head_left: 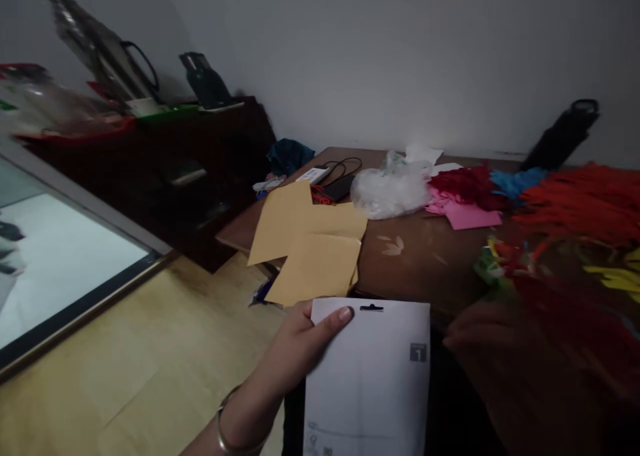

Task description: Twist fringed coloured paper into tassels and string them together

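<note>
My left hand (314, 333) grips a white flat package (367, 376) at its upper left edge, thumb on the near face. The package has a hang hole at the top and a small dark square with a "1" at its right. In dim light at the right, my right hand (483, 333) is blurred, close to a small multicoloured bundle (503, 259) and dark red material (575, 323). Whether its fingers hold anything does not show. Just beyond the package, tan paper sheets (323, 259) overhang the table's left edge.
The brown table (410, 263) bears a clear plastic bag (390, 189), pink paper (473, 215), orange-red strips (585, 199) and a phone (315, 174) with a cable. A black bottle-like object (563, 133) leans near the wall. A dark cabinet (200, 169) holding a kettle (100, 46) stands left.
</note>
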Demonstrator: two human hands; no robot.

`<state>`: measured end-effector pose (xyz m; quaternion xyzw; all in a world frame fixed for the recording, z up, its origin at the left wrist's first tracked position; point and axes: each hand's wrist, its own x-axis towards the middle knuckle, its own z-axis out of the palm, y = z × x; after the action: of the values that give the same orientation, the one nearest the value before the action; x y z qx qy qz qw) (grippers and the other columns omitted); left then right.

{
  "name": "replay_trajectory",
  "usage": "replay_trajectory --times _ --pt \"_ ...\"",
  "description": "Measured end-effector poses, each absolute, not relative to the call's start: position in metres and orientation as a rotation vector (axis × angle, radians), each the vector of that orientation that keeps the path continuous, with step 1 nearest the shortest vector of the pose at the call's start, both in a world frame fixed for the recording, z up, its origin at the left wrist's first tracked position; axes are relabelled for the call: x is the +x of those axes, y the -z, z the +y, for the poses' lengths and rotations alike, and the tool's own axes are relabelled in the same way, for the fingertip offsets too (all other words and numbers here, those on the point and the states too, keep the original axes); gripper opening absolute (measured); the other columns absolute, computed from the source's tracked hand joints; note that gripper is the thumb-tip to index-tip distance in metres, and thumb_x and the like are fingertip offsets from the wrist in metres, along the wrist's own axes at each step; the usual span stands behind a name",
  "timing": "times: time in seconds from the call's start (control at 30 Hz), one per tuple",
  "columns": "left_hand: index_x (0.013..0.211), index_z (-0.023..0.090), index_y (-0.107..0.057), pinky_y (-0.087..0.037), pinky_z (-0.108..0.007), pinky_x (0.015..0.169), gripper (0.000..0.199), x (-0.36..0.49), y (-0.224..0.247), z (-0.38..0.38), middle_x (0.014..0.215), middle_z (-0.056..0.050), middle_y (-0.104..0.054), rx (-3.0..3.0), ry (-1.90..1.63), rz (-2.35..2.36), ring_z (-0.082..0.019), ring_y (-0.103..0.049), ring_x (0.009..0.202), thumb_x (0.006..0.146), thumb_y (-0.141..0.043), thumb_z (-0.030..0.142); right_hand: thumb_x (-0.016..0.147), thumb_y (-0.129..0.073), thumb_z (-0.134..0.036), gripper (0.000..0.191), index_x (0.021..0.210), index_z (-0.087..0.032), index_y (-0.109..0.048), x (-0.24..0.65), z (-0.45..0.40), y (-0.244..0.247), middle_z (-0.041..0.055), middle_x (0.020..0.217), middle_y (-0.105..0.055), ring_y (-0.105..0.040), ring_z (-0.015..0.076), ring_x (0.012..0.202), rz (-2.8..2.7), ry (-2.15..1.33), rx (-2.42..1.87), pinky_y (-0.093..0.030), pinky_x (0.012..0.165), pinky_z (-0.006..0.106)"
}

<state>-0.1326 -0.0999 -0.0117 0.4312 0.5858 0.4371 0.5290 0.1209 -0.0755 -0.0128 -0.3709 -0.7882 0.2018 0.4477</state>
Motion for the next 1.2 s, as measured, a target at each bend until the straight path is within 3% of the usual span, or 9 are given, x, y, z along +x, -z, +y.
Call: replay_trajectory --times 0.13,0.3,0.7,0.93,1.03,1.07,1.2 --pt "0.067 0.014 -0.062 -0.040 -0.023 0.048 0.041 -0.104 0.018 -0.093 0.061 -0.002 -0.061 1.057 -0.970 1.411 -0.014 -0.052 0.054 0.075 -0.069 0.054 0.085 -0.064 -0.019 0.012 0.076 -0.025 -0.060 0.119 -0.079 0.008 -0.0042 0.070 -0.064 -0.061 0.0124 0.060 -2.046 -0.873 -0.892 -0.048 0.052 0.020" --pt "0.066 0.015 -0.061 -0.038 -0.022 0.047 0.042 -0.083 0.019 -0.089 0.060 -0.001 -0.059 1.082 -0.867 1.368 -0.013 -0.051 0.054 0.076 -0.067 0.055 0.080 -0.062 -0.010 0.013 0.076 -0.023 -0.060 0.117 -0.077 0.019 -0.0054 0.068 -0.059 -0.054 0.0106 0.057 -1.989 -0.942 -1.057 -0.044 0.054 0.019" --pt "0.065 0.016 -0.059 -0.036 -0.022 0.046 0.038 -0.070 0.020 -0.082 0.059 0.001 -0.053 1.119 -0.839 1.331 -0.012 -0.045 0.053 0.076 -0.067 0.051 0.079 -0.059 -0.007 0.017 0.077 -0.022 -0.054 0.121 -0.083 0.035 -0.0037 0.071 -0.059 -0.054 0.0122 0.062 -1.946 -0.655 -1.105 -0.046 0.059 0.022" --pt "0.063 0.016 -0.058 -0.032 -0.021 0.045 0.039 -0.068 0.017 -0.083 0.057 0.003 -0.049 1.081 -0.826 1.306 -0.010 -0.040 0.052 0.075 -0.069 0.052 0.090 -0.050 -0.011 0.016 0.079 -0.022 -0.052 0.114 -0.086 0.043 -0.0020 0.074 -0.062 -0.062 0.0131 0.065 -2.000 -0.328 -1.090 -0.045 0.061 0.024" --pt "0.066 0.015 -0.061 -0.031 -0.021 0.044 0.038 -0.067 0.017 -0.083 0.056 0.003 -0.051 1.061 -0.830 1.294 -0.010 -0.040 0.051 0.076 -0.069 0.051 0.094 -0.049 -0.020 0.007 0.091 -0.022 -0.055 0.113 -0.088 0.047 0.0007 0.078 -0.064 -0.063 0.0171 0.069 -1.940 -0.184 -1.190 -0.046 0.063 0.029" --pt "0.067 0.014 -0.062 -0.031 -0.021 0.044 0.038 -0.067 0.017 -0.083 0.056 0.003 -0.052 1.056 -0.834 1.292 -0.010 -0.041 0.050 0.076 -0.069 0.051 0.094 -0.051 -0.025 0.009 0.101 -0.021 -0.055 0.114 -0.088 0.048 0.0027 0.083 -0.064 -0.063 0.0200 0.074 -1.905 -0.114 -1.244 -0.047 0.067 0.032" --pt "0.072 0.013 -0.065 -0.033 -0.020 0.045 0.037 -0.067 0.016 -0.086 0.058 0.002 -0.055 1.062 -0.841 1.279 -0.010 -0.044 0.051 0.077 -0.069 0.049 0.080 -0.072 -0.041 0.061 0.130 -0.018 -0.045 0.119 -0.086 0.053 0.0121 0.117 -0.059 -0.055 0.0314 0.106 -1.839 -0.017 -1.347 -0.042 0.089 0.047"
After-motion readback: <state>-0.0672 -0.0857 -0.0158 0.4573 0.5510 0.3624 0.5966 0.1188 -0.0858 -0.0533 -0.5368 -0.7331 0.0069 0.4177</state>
